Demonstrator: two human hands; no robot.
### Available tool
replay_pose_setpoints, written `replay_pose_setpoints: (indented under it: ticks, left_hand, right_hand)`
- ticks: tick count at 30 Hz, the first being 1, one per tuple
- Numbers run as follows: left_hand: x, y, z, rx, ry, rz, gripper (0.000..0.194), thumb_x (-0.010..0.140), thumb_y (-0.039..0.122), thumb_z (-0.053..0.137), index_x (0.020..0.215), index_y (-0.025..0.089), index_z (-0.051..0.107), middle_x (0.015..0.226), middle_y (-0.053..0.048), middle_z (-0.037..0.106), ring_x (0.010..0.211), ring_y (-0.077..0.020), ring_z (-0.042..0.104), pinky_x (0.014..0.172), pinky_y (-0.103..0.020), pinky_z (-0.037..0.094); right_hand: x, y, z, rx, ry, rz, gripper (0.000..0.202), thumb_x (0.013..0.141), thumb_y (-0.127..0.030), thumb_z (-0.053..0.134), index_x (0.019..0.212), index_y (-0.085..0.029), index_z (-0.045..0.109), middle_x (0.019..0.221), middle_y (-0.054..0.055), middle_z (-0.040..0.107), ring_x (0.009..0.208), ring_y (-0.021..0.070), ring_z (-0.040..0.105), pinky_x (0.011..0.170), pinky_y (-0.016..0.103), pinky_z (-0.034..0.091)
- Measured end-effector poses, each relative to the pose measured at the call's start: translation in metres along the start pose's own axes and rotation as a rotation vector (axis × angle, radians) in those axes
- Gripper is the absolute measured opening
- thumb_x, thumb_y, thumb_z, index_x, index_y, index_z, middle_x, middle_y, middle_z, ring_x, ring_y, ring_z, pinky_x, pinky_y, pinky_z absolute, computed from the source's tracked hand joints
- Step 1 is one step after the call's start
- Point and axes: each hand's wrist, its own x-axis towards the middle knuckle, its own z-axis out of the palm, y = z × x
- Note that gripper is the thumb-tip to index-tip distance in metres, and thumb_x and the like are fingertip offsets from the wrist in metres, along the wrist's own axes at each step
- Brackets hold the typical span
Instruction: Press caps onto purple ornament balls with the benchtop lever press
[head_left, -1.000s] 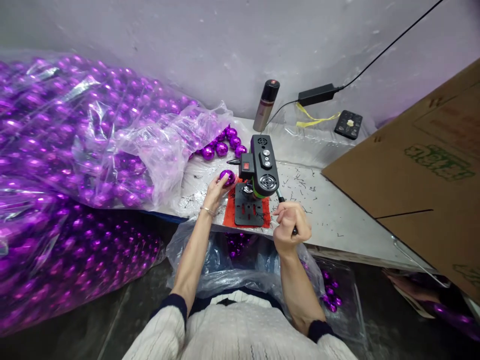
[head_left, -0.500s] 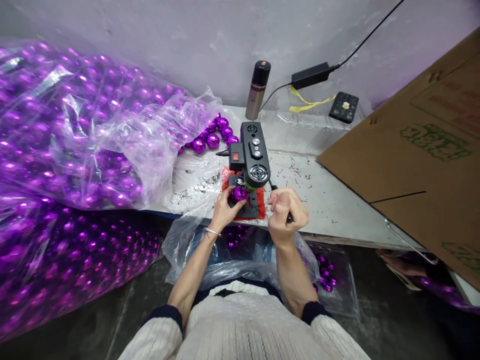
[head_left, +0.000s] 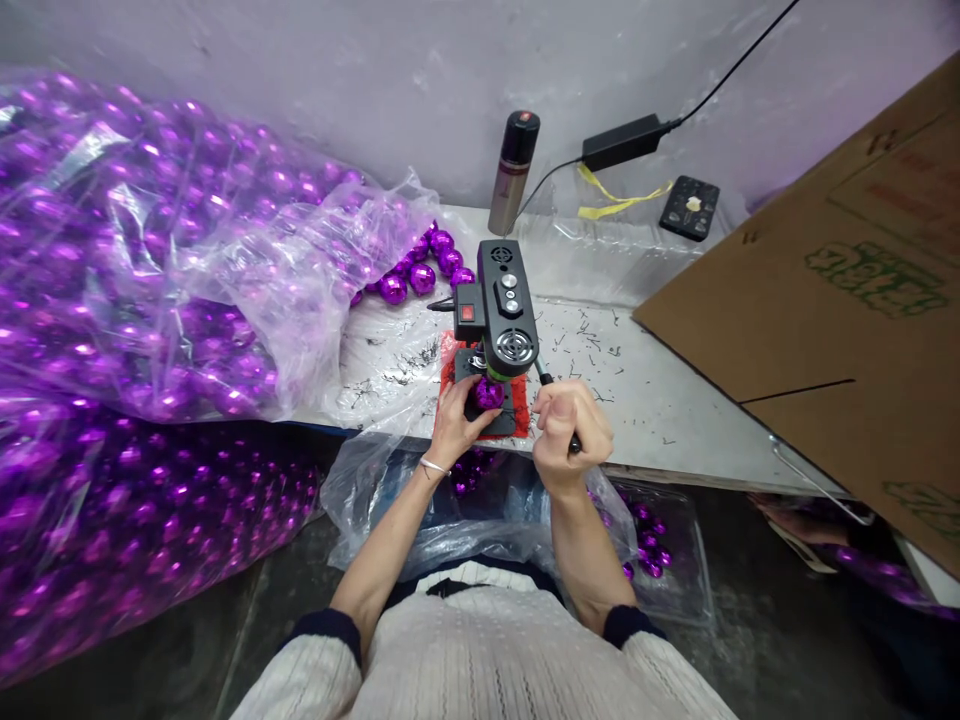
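The left hand [head_left: 456, 420] pinches a shiny purple ball [head_left: 489, 393] between thumb and fingers; the ball sits at the fingertips, just right of the palm, under the near end of a black machine [head_left: 510, 285]. Below it lies the machine's black base plate [head_left: 504, 424], on a red mat [head_left: 523, 408]. The right hand [head_left: 574, 435] is closed in a fist around the lever [head_left: 544, 376] on the machine's right side, near the ball but apart from it. On the far left of the machine, loose purple balls [head_left: 422, 279] lie at the mouth of a clear plastic bag [head_left: 247, 270]. A can [head_left: 513, 172] stands beyond the machine, at the far side of the table [head_left: 645, 400].
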Motion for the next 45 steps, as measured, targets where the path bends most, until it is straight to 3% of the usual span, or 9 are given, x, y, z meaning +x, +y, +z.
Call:
replay_pose_setpoints:
  ticks: [7,15,23,35,40,45]
  left_hand:
    - [0.002,-0.004,0.006,-0.025,0.026,0.016,0.063,0.083,0.05,0.08,0.135,0.021,0.06,0.129,-0.014,0.071,0.121,-0.0299,0.067,0.107,-0.049,0.052]
    - [0.001,-0.002,0.005,-0.076,0.034,-0.015,0.061,0.084,0.054,0.078,0.134,0.021,0.062,0.128,-0.013,0.071,0.121,-0.0298,0.067,0.11,-0.048,0.05]
    - [-0.002,0.0,0.006,-0.035,0.029,-0.044,0.061,0.083,0.051,0.08,0.134,0.022,0.062,0.128,-0.012,0.072,0.122,-0.0299,0.068,0.114,-0.051,0.048]
    - [-0.003,-0.005,0.01,-0.006,0.064,0.027,0.058,0.086,0.049,0.077,0.134,0.021,0.06,0.126,-0.013,0.072,0.12,-0.0289,0.069,0.112,-0.05,0.05]
    - [0.0,-0.006,0.008,-0.013,0.053,0.012,0.059,0.085,0.048,0.079,0.134,0.022,0.059,0.125,-0.012,0.071,0.119,-0.0292,0.069,0.109,-0.05,0.052]
    - [-0.005,-0.001,0.001,-0.046,0.014,-0.007,0.058,0.086,0.043,0.078,0.134,0.021,0.054,0.126,-0.013,0.069,0.118,-0.0285,0.068,0.104,-0.047,0.055]
  right_hand:
    - [-0.023,0.012,-0.003,0.011,-0.032,-0.037,0.027,0.097,-0.016,0.047,0.071,-0.022,0.05,0.067,-0.001,0.058,0.062,0.0125,0.057,0.057,0.028,0.043]
    - [-0.059,0.04,0.009,0.064,-0.001,-0.136,0.028,0.102,-0.023,0.037,0.076,-0.023,0.049,0.074,0.0,0.06,0.061,0.0129,0.059,0.059,0.031,0.046]
    - [-0.068,0.046,0.013,0.098,0.025,-0.137,0.029,0.103,-0.027,0.037,0.077,-0.023,0.05,0.075,0.0,0.06,0.063,0.0139,0.062,0.059,0.032,0.049]
    - [-0.079,0.055,0.02,0.115,0.039,-0.155,0.032,0.107,-0.033,0.033,0.079,-0.024,0.047,0.074,-0.001,0.055,0.065,0.0134,0.066,0.057,0.03,0.052]
    - [-0.072,0.052,0.022,0.071,0.068,-0.205,0.037,0.106,-0.028,0.031,0.073,-0.023,0.045,0.071,-0.003,0.055,0.059,0.0113,0.063,0.059,0.03,0.05]
    - [-0.033,0.026,0.008,0.016,0.028,-0.09,0.029,0.1,-0.023,0.044,0.072,-0.023,0.049,0.069,-0.001,0.06,0.059,0.0117,0.056,0.055,0.028,0.043]
